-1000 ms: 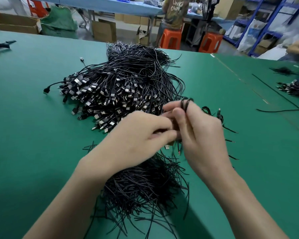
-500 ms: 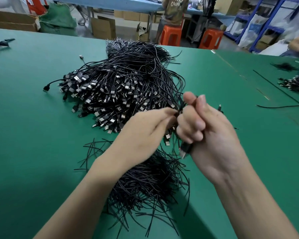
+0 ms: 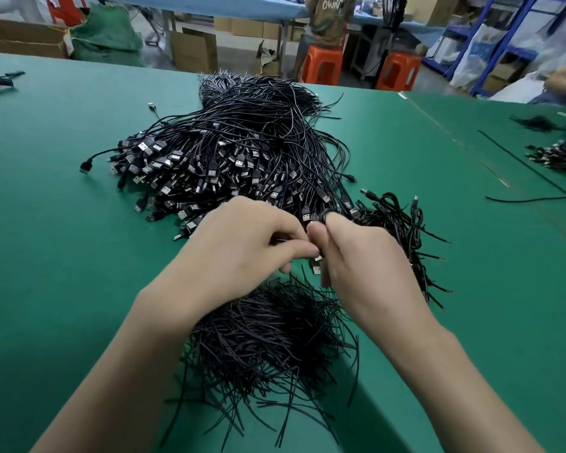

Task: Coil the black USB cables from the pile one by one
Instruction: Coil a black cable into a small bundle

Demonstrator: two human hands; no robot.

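My right grip [image 3: 366, 266] holds the coiled cable [image 3: 328, 216] and my left grip [image 3: 242, 246] pinches its loose end, so I should wind the loops tight, clear of the pile [image 3: 242, 152] at twelve o'clock.

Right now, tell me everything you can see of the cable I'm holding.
The held cable is thin, black, rubbery-looking and mostly hidden. A small loop shows above the right hand, which grips it; its metal-tipped USB plug hangs between the hands. The left hand pinches it at the fingertips.
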